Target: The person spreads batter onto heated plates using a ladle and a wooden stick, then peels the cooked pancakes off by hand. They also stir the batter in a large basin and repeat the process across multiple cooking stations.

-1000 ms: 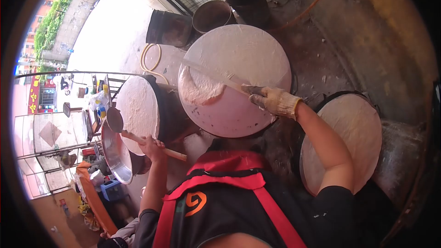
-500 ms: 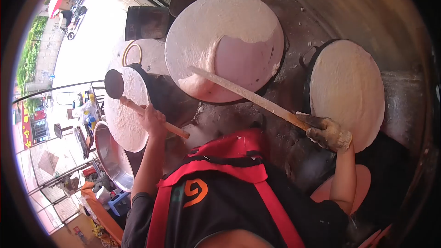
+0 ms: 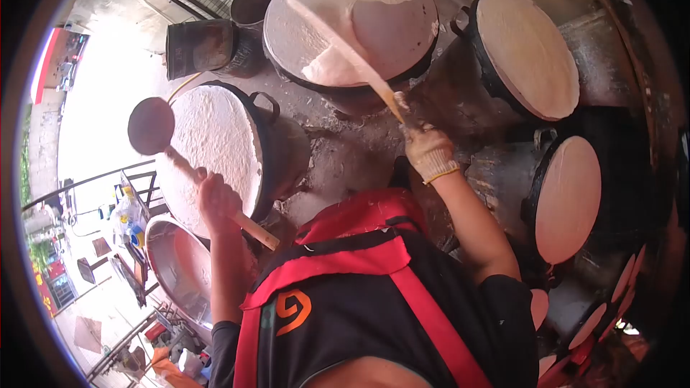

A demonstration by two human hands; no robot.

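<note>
My right hand [image 3: 427, 151], in a dirty work glove, grips the end of a long wooden spreader [image 3: 343, 50]. Its flat blade lies on the wet batter of the middle round griddle [image 3: 345, 18], pushing a thick patch of batter across the disc. My bare left hand [image 3: 218, 200] is closed on the wooden handle of a round ladle [image 3: 151, 126], whose bowl hangs over the left edge of the left griddle [image 3: 212, 151], covered in rough white batter. I wear a black shirt and a red apron.
Two more round griddles [image 3: 528, 50] [image 3: 568, 197] with pale set sheets stand at the right, smaller discs below them. A steel basin [image 3: 176, 273] sits at lower left. Dark buckets [image 3: 205, 47] stand at the back, by a wire fence.
The view has tilted, so the griddles sit higher in frame. My right hand has swept the spreader back onto the middle griddle, moving the batter. My left hand has raised the ladle.
</note>
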